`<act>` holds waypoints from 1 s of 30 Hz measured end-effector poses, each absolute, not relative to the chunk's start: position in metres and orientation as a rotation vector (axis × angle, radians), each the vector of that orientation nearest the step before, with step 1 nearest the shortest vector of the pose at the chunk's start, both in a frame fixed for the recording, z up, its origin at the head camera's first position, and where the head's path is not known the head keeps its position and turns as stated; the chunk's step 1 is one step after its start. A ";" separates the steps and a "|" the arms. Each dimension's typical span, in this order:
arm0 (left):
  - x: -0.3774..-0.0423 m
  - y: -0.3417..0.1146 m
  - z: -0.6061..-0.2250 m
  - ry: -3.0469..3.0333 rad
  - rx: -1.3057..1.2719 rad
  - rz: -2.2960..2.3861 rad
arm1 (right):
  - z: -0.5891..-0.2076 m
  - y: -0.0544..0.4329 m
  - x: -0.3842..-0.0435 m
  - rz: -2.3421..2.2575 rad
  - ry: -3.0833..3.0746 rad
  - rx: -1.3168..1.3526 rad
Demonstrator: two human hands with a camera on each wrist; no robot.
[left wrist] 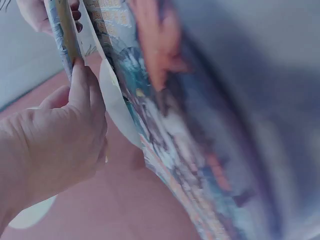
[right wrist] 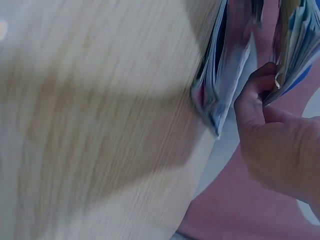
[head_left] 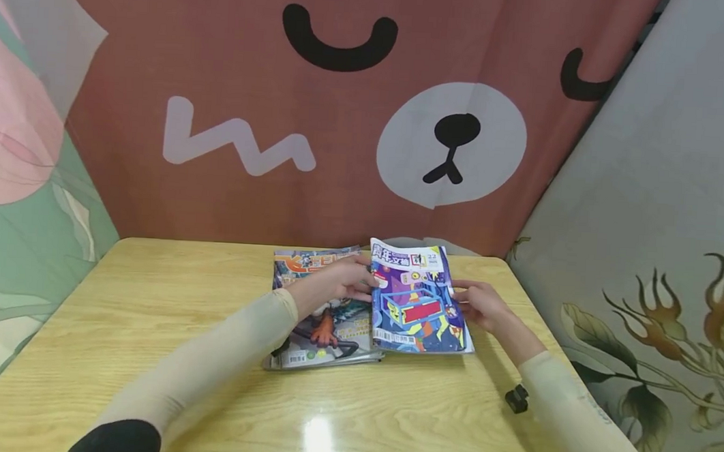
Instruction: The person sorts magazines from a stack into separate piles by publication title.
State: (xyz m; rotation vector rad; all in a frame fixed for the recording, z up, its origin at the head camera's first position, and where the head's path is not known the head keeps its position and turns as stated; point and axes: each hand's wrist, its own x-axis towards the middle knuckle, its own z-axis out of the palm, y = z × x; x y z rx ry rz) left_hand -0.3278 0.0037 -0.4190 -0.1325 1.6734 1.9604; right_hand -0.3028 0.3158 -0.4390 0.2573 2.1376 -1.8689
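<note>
A purple and blue magazine (head_left: pixel 419 304) is held up by both hands, its cover facing me. My left hand (head_left: pixel 350 278) pinches its left edge; in the left wrist view, fingers (left wrist: pixel 80 90) meet that edge. At its right edge, my right hand (head_left: pixel 481 304) grips with thumb and fingers, and the right wrist view shows fingertips curled around the fanned pages (right wrist: pixel 300 45). A grey magazine with an orange title (head_left: pixel 303 349) lies to the left, under my left hand and partly covered by the purple one. Below the held magazine, page edges of more magazines (right wrist: pixel 215 85) show.
The wooden table (head_left: pixel 199 279) reaches back to a curtain (head_left: pixel 338 204) with a bear print. Floral fabric (head_left: pixel 658 323) hangs along the right side. A small black object (head_left: pixel 517 398) is beside the right sleeve (head_left: pixel 573 414).
</note>
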 end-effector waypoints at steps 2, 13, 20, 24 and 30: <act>-0.332 0.011 -0.417 1.668 -0.123 1.934 | -0.440 0.323 -0.307 -1.877 2.130 0.281; -0.334 0.032 -0.417 1.677 -0.119 1.879 | -0.443 0.335 -0.331 -1.712 2.322 0.230; -0.340 0.043 -0.424 1.822 -0.138 1.842 | -0.450 0.330 -0.339 -1.701 2.342 0.297; -0.374 0.049 -0.457 1.780 -0.115 1.846 | -0.448 0.328 -0.340 -1.663 2.361 0.334; -0.357 0.048 -0.429 1.856 -0.110 1.848 | -0.435 0.322 -0.337 -1.585 2.413 0.330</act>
